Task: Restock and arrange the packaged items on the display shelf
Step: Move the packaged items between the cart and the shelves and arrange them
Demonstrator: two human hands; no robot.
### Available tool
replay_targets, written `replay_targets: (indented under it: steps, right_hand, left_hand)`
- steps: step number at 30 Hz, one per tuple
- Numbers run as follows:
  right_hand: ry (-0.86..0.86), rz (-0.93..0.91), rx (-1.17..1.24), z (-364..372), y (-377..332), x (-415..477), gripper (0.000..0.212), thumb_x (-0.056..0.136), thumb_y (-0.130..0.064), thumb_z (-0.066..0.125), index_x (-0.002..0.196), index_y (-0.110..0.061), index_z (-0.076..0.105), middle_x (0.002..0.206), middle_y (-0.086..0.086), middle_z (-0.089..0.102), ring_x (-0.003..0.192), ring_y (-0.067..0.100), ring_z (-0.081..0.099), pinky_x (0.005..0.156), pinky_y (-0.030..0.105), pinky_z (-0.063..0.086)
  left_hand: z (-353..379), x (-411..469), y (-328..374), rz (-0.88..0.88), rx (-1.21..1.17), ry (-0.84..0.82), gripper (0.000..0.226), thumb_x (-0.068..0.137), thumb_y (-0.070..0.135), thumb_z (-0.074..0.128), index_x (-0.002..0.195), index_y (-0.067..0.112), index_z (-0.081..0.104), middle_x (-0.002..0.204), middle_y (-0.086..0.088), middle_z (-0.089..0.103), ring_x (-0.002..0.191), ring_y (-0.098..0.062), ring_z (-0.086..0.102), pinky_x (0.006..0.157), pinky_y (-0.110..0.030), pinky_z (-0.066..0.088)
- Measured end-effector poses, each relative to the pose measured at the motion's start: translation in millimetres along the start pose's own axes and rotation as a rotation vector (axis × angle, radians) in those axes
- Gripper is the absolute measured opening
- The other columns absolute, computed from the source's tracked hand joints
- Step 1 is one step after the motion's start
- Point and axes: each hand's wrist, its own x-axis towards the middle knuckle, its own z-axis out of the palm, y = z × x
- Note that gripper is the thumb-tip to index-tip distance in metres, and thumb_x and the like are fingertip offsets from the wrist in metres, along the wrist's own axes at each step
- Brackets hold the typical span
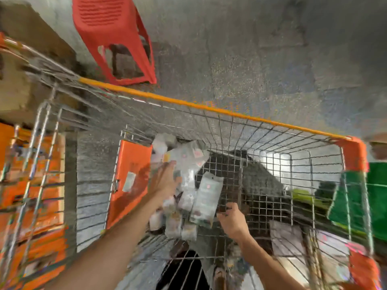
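Both my arms reach down into a wire shopping cart [272,160] with an orange rim. My left hand [165,181] presses against a bundle of clear and white packaged items [186,164], gathering them against the cart's orange flap [129,178]. One white hanging packet [206,197] sticks out of the bundle. My right hand [232,220] is curled beside that packet's lower corner, fingers bent at the cart's wire bottom; whether it grips anything is blurred. More flat packets [287,237] lie in the cart at the lower right. No display shelf is in sight.
A red plastic stool [115,38] stands on the grey concrete floor beyond the cart. Orange boxes [41,185] are stacked behind wire at the left. A green item [360,197] sits outside the cart's right side.
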Motion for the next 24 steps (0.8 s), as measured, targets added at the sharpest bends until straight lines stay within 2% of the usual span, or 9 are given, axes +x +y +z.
replay_targets:
  steps: [2, 4, 6, 9, 13, 15, 17, 21, 24]
  right_hand:
    - [-0.027, 0.088, 0.059, 17, 0, 27, 0.054, 0.093, -0.023, 0.058, 0.137, -0.006, 0.034, 0.125, 0.011, 0.057, 0.093, 0.02, 0.054, 0.076, 0.03, 0.046]
    - [-0.047, 0.199, 0.133, 37, 3, 54, 0.052, 0.091, -0.022, 0.06, 0.134, -0.007, 0.034, 0.126, 0.01, 0.056, 0.097, 0.021, 0.055, 0.076, 0.03, 0.046]
    - [-0.033, 0.279, 0.164, 49, 3, 69, 0.05, 0.088, -0.024, 0.063, 0.129, -0.009, 0.039, 0.123, 0.009, 0.057, 0.1, 0.023, 0.058, 0.072, 0.03, 0.047]
    - [-0.006, 0.353, 0.223, 73, 10, 97, 0.044, 0.086, -0.028, 0.064, 0.122, -0.011, 0.046, 0.108, 0.005, 0.061, 0.08, 0.018, 0.059, 0.055, 0.028, 0.046]
    - [0.022, 0.427, 0.331, 90, 8, 111, 0.061, 0.081, -0.028, 0.071, 0.128, -0.013, 0.034, 0.12, 0.011, 0.054, 0.099, 0.03, 0.058, 0.075, 0.037, 0.051]
    - [0.026, 0.44, 0.433, 94, 6, 115, 0.077, 0.069, -0.028, 0.079, 0.127, -0.013, 0.031, 0.123, 0.012, 0.051, 0.103, 0.033, 0.058, 0.078, 0.04, 0.053]
    - [0.028, 0.453, 0.56, 94, 4, 115, 0.08, 0.058, -0.026, 0.082, 0.121, -0.013, 0.034, 0.116, 0.011, 0.053, 0.101, 0.034, 0.06, 0.08, 0.044, 0.055]
    - [0.082, 0.418, 0.52, 91, 6, 105, 0.06, 0.074, -0.033, 0.077, 0.115, -0.009, 0.04, 0.108, 0.007, 0.058, 0.093, 0.025, 0.059, 0.078, 0.039, 0.054]
    - [0.137, 0.332, 0.402, 81, 5, 95, 0.045, 0.082, -0.028, 0.068, 0.114, -0.009, 0.042, 0.108, 0.007, 0.058, 0.089, 0.024, 0.058, 0.074, 0.037, 0.052]
  left_hand:
    - [1, 40, 9, 0.063, 0.108, 0.038, 0.05, 0.094, 0.023, 0.054, 0.142, 0.016, 0.038, 0.144, -0.009, 0.04, 0.134, -0.026, 0.035, 0.104, -0.034, 0.025]
    - [7, 80, 16, 0.101, 0.195, 0.03, 0.051, 0.097, 0.025, 0.05, 0.145, 0.015, 0.034, 0.148, -0.01, 0.037, 0.137, -0.025, 0.032, 0.105, -0.031, 0.021]
    - [8, 102, 18, 0.125, 0.267, 0.007, 0.049, 0.098, 0.026, 0.048, 0.144, 0.014, 0.036, 0.144, -0.013, 0.042, 0.134, -0.027, 0.036, 0.103, -0.034, 0.03]
    - [18, 136, 11, 0.126, 0.463, -0.067, 0.042, 0.094, 0.034, 0.052, 0.129, 0.012, 0.047, 0.131, -0.015, 0.051, 0.124, -0.032, 0.044, 0.099, -0.039, 0.038]
    - [27, 151, 1, 0.093, 0.565, -0.186, 0.059, 0.086, 0.049, 0.058, 0.131, 0.015, 0.042, 0.133, -0.01, 0.047, 0.128, -0.028, 0.037, 0.104, -0.039, 0.03]
    - [32, 152, -1, 0.119, 0.608, -0.198, 0.076, 0.081, 0.06, 0.06, 0.136, 0.014, 0.037, 0.139, -0.01, 0.043, 0.133, -0.029, 0.031, 0.108, -0.046, 0.026]
    - [35, 149, -1, 0.139, 0.654, -0.173, 0.086, 0.074, 0.067, 0.063, 0.135, 0.012, 0.039, 0.14, -0.01, 0.044, 0.133, -0.03, 0.031, 0.109, -0.049, 0.025]
    - [41, 135, 3, 0.209, 0.66, -0.045, 0.085, 0.067, 0.068, 0.069, 0.127, 0.011, 0.049, 0.132, -0.009, 0.048, 0.12, -0.027, 0.037, 0.099, -0.042, 0.033]
    - [44, 116, 4, 0.175, 0.387, -0.03, 0.066, 0.073, 0.052, 0.074, 0.12, 0.012, 0.05, 0.118, -0.013, 0.06, 0.107, -0.03, 0.054, 0.086, -0.042, 0.048]
